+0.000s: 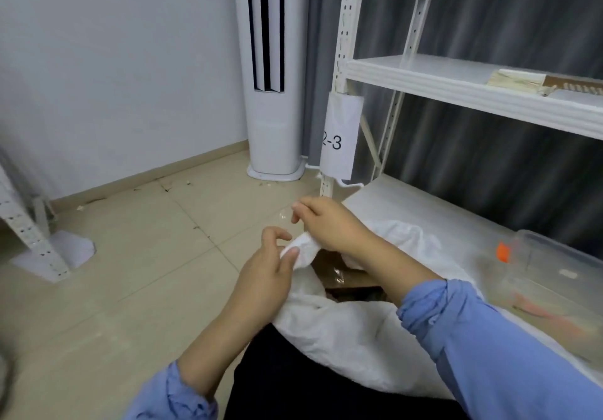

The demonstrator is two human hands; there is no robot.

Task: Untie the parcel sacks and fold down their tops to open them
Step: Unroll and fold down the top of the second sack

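Already untied, the white sack [342,331] leans at the front edge of the low shelf [408,204] against the person's lap. Its mouth gapes over a cardboard box [346,276], probably so the top can be turned down. The right hand [329,227] grips the rolled rim [305,246] under its palm. The left hand [264,276] pinches it with the thumb on the cloth and the other fingers [277,233] loosely curled.

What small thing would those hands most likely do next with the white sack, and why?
Probably fold the gripped edge further down and outward. The left hand and right hand both pinch the rolled top of the sack. Its mouth is already untied, with a brown parcel showing inside, yet fabric bunches round the opening.
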